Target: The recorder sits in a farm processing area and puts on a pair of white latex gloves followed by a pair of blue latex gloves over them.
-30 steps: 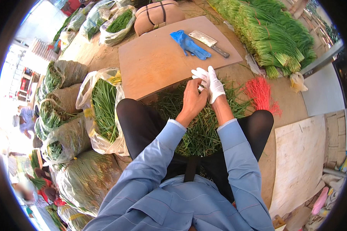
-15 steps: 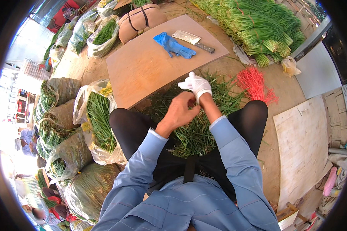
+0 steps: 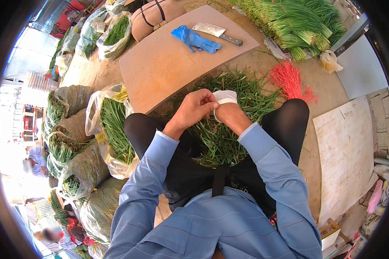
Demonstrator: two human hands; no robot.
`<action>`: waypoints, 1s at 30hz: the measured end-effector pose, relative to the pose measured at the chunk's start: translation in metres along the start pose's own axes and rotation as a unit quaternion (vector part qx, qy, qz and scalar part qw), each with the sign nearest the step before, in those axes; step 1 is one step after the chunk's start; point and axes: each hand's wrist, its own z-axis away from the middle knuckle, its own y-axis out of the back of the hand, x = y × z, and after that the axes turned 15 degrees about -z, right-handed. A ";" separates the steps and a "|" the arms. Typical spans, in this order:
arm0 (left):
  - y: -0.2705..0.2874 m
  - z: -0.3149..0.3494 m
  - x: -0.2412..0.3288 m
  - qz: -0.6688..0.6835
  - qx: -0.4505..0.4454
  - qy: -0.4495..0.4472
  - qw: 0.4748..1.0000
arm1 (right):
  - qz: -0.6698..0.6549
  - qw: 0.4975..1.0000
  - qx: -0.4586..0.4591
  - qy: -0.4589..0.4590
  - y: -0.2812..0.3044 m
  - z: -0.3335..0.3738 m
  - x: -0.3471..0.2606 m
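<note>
My bare left hand (image 3: 193, 108) pinches the edge of a thin white glove (image 3: 226, 96) between thumb and fingers. The glove covers the front of my right hand (image 3: 230, 114); its cuff sits around the back of that hand, leaving the wrist bare. The right fingers are hidden by the glove and the bend of the hand. Both hands are above a heap of loose green leaves (image 3: 220, 144) between my knees. Beyond them, a crumpled blue glove (image 3: 195, 40) and a cleaver (image 3: 211, 29) with a dark handle lie on a tan board (image 3: 160, 69).
Red strands (image 3: 291, 82) lie beside my right knee. Bundled green stalks (image 3: 296, 26) are stacked at the far right. An open plastic bag of greens (image 3: 114, 125) stands by my left knee, with several wrapped bundles (image 3: 84, 166) beyond. A strapped tan roll (image 3: 151, 19) touches the board's far side.
Both hands have drawn slightly nearer to me. The right hand's gloved fingers, stretched out before, are now bent out of sight. The left hand has shifted from the right wrist onto the glove.
</note>
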 end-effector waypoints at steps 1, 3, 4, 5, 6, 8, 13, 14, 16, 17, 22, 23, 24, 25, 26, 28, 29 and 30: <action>0.002 0.001 0.000 0.028 -0.022 0.027 0.999 | -0.001 1.000 -0.004 0.000 -0.004 0.000 -0.001; 0.002 0.002 0.007 -0.016 -0.026 -0.003 1.000 | 0.074 0.997 -0.015 -0.007 -0.011 0.000 0.005; 0.002 0.001 0.010 -0.059 -0.026 -0.033 0.997 | 0.072 0.997 -0.014 -0.009 -0.016 0.000 0.009; 0.004 0.002 0.008 -0.058 -0.027 -0.031 0.997 | 0.077 0.997 -0.027 -0.001 -0.021 -0.002 0.009; 0.006 0.002 0.007 -0.082 -0.040 -0.039 0.995 | 0.081 0.996 -0.040 0.007 -0.025 -0.004 0.010; 0.010 0.002 0.008 -0.104 -0.053 -0.045 0.992 | 0.139 0.987 -0.081 0.002 -0.032 -0.001 0.005; 0.012 0.002 0.009 -0.061 -0.150 0.011 0.987 | 0.252 0.943 -0.213 -0.036 -0.041 -0.010 0.000; 0.011 0.001 0.012 -0.060 -0.153 0.011 0.986 | 0.237 0.946 -0.222 -0.017 -0.043 -0.013 0.004; 0.011 -0.002 0.020 -0.093 -0.172 0.014 0.981 | 0.219 0.948 -0.229 -0.003 -0.048 -0.014 0.015; 0.014 0.000 0.016 -0.092 -0.169 0.020 0.981 | 0.230 0.945 -0.234 0.005 -0.050 -0.010 0.005; 0.012 -0.004 0.014 -0.213 -0.258 0.012 0.942 | 0.264 0.918 -0.295 0.036 -0.044 0.018 -0.007; 0.008 -0.004 0.010 -0.213 -0.259 0.013 0.942 | 0.258 0.919 -0.297 0.028 -0.046 0.020 -0.005; 0.003 -0.004 0.004 -0.269 -0.227 -0.043 0.935 | 0.253 0.920 -0.299 0.021 -0.048 0.021 -0.004; -0.002 -0.004 -0.001 -0.323 -0.193 -0.098 0.921 | 0.252 0.920 -0.301 0.022 -0.051 0.023 -0.003; -0.004 -0.003 0.002 -0.322 -0.194 -0.097 0.922 | 0.257 0.919 -0.299 0.011 -0.051 0.025 -0.004; -0.009 0.003 0.007 -0.381 -0.164 -0.109 0.903 | 0.261 0.918 -0.300 0.002 -0.051 0.030 -0.006; -0.011 0.005 0.012 -0.380 -0.164 -0.108 0.904 | 0.271 0.919 -0.288 0.010 -0.052 0.032 -0.003; -0.014 0.007 0.016 -0.415 -0.149 -0.120 0.890 | 0.280 0.919 -0.277 0.017 -0.053 0.035 -0.001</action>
